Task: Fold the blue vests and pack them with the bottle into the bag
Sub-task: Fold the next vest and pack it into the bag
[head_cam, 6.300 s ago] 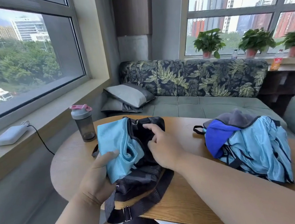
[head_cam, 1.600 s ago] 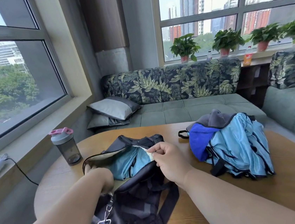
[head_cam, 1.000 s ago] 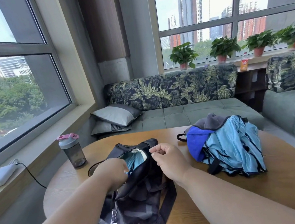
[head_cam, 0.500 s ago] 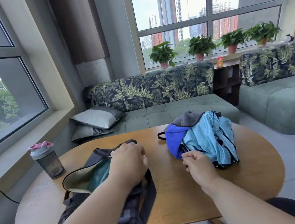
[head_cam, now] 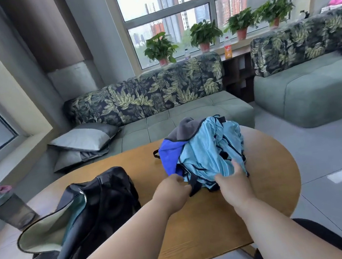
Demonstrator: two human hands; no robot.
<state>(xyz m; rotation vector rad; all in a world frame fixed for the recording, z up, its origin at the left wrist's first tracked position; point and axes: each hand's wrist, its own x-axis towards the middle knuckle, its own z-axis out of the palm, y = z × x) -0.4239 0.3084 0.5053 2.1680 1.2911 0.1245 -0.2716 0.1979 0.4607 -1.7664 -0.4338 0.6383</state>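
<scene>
A rounded wooden table stands on a grey tiled floor. Behind it runs a sofa with a pale green seat and a dark leaf-print back, two grey cushions stacked at its left end. A second sofa of the same kind sits to the right. Daylight comes through a large window showing tall buildings, with four potted plants and an orange bottle on its sill. The walls are grey.

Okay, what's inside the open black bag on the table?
Inside the black fabric bag, past its pale lining, a strip of light blue cloth shows, apparently a vest. The bag's dark flap covers the rest, so anything deeper is hidden.
</scene>
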